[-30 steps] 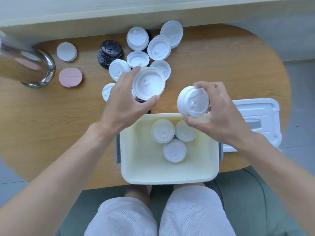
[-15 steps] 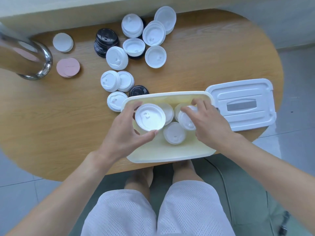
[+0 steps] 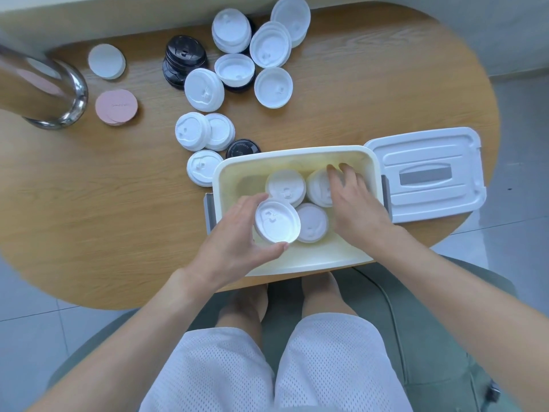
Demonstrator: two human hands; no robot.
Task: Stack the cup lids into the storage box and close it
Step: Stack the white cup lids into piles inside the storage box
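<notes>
A white lid [image 3: 277, 221] is gripped by the left hand [image 3: 237, 242] over the storage box [image 3: 297, 263], the right hand [image 3: 353, 203] is closed on a lid stack [image 3: 319, 187] beneath its fingers, and lowering and release are judged next.

Very little lettering shows here. The black lid [image 3: 243, 148] lying on the worktop [image 3: 89, 209] just behind the storage box [image 3: 297, 263] carries a curved line of small pale raised print along its top, but it is too small and blurred to spell out with any certainty. The pink disc [image 3: 116, 106] near the metal vessel [image 3: 44, 93] bears a faint mark at its middle that may be a word, and this too cannot be read.
</notes>
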